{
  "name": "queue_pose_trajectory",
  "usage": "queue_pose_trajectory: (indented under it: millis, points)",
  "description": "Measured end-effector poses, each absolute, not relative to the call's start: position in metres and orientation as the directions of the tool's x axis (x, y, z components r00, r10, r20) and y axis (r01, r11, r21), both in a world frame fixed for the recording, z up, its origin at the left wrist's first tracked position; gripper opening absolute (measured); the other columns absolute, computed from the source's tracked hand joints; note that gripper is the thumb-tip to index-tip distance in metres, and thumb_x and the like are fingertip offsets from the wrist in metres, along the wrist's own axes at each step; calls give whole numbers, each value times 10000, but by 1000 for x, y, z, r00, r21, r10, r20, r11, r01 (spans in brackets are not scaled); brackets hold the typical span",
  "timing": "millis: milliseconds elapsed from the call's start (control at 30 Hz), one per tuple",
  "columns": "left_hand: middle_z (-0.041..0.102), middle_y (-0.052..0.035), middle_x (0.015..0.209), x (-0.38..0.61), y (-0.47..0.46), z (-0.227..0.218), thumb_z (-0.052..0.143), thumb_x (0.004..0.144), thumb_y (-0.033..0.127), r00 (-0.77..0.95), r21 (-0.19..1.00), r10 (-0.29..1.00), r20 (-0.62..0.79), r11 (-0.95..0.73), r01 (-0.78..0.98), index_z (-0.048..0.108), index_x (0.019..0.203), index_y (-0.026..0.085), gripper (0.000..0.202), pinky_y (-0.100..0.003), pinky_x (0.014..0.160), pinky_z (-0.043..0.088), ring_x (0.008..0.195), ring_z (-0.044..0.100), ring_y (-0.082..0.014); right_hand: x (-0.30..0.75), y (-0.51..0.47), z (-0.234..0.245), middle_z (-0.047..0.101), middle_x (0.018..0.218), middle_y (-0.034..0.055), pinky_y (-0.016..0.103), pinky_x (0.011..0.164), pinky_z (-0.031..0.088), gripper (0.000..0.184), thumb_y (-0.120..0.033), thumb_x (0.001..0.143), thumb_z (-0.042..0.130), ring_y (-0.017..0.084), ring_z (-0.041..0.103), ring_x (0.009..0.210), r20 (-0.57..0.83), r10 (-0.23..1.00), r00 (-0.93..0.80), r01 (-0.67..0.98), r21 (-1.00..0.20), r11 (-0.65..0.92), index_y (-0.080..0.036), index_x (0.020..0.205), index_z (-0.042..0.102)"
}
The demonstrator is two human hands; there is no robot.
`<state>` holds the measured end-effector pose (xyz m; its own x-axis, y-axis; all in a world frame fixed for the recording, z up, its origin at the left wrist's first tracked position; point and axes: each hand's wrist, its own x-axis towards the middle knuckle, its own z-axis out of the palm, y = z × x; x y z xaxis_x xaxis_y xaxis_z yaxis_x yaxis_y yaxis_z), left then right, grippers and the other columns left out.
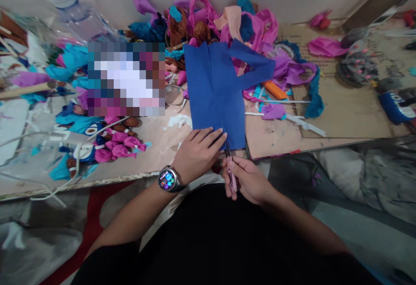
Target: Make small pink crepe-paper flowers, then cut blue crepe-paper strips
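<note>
A dark blue sheet (pixel 214 90), fabric or crepe paper, lies over the table's front part, its near edge at the table edge. A cut blue strip (pixel 255 65) loops out to its right. Across the near end of the sheet rests my left hand (pixel 202 150), palm down with fingers stretched out; a smartwatch (pixel 168 179) is on that wrist. My right hand (pixel 247 176) is closed round pink-handled scissors (pixel 231 174). Their dark blades point away from me and meet the sheet's near edge, just right of my left fingertips. How far the blades are apart is hard to see.
Pink, purple and teal scraps (pixel 266 21) heap up behind the sheet. Left stand a clear bottle (pixel 84 23) and pink wrapped bundles (pixel 120 144), with a white cable (pixel 78 155) nearby. An orange cutter-like piece (pixel 274 90) and cardboard (pixel 351 116) lie right.
</note>
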<state>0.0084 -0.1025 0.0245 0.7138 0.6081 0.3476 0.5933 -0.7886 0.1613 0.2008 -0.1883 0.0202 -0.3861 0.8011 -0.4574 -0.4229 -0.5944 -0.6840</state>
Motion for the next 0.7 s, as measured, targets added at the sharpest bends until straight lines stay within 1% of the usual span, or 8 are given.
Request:
queue_pose_trajectory:
  millis: [100,200,367,433,600,700]
  points:
    - [699,-137,1439,6,-104,25,610,1034,240,717,159,590,370,-801,577,639,1445,175,418,-487,1045,565,1288,681,-314,200,-188,21,676,699,-32,185,376,520,334,-507,1003,688,128,684,479,-465,800,-380,-423,-682,-597,-190,1029,585]
    - [745,-128,1357,4,-105,27,610,1013,174,723,144,543,426,-830,539,684,1372,155,368,-472,1011,589,1228,710,-303,200,-188,20,673,693,-33,184,373,517,339,-511,1001,689,129,684,479,-471,797,-378,-419,-680,-601,-189,1026,586]
    - [790,-100,1237,3,-106,29,617,996,147,709,98,498,499,-846,525,738,1247,155,278,-444,944,617,1116,739,-278,200,-188,19,670,695,-34,181,371,514,330,-504,1008,684,128,685,478,-464,800,-380,-429,-678,-597,-188,1019,587]
    - [793,-104,1218,3,-106,29,614,996,150,707,99,503,498,-843,529,741,1235,157,271,-445,932,616,1102,741,-274,200,-189,20,671,695,-35,182,373,515,330,-502,1007,686,129,688,480,-460,803,-380,-436,-676,-594,-188,1023,588]
    - [792,-105,1208,4,-107,27,608,1003,177,671,156,569,476,-805,572,729,1272,194,296,-439,932,599,1111,740,-262,200,-191,21,668,705,-34,191,381,519,342,-512,1006,684,130,689,489,-465,797,-385,-436,-670,-601,-187,1062,591]
    - [794,-97,1202,4,-107,27,619,1001,184,674,133,557,486,-809,572,725,1264,187,283,-429,917,599,1089,740,-259,200,-191,21,667,703,-32,188,383,518,341,-513,1007,681,129,687,490,-463,795,-392,-435,-668,-604,-188,1056,591]
